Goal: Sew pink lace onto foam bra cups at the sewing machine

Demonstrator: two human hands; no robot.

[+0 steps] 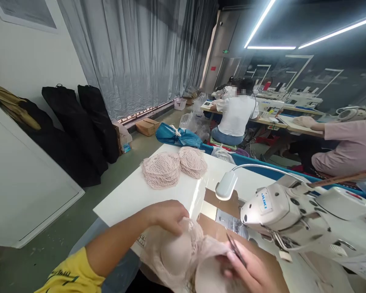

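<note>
A pale pink lace bra point(177, 252) with moulded cups lies over the near edge of the sewing table. My left hand point(171, 217) is closed on its upper lace edge, with the fingertips partly hidden by the fabric. My right hand point(244, 266) pinches the lace beside the other cup. A dark two-pointed tool point(236, 250), like thread snips or tweezers, is also held in that hand, its points directed up and away. The lower part of the bra runs out of view.
A white JUKI sewing machine point(271, 209) stands at the right, with a lamp point(227, 185) on a bendy neck. Stacked lace cups point(161, 170) lie on the white table point(122, 203). Beyond are a blue bundle point(178, 136) and two people at machines, one in a white shirt point(236, 114).
</note>
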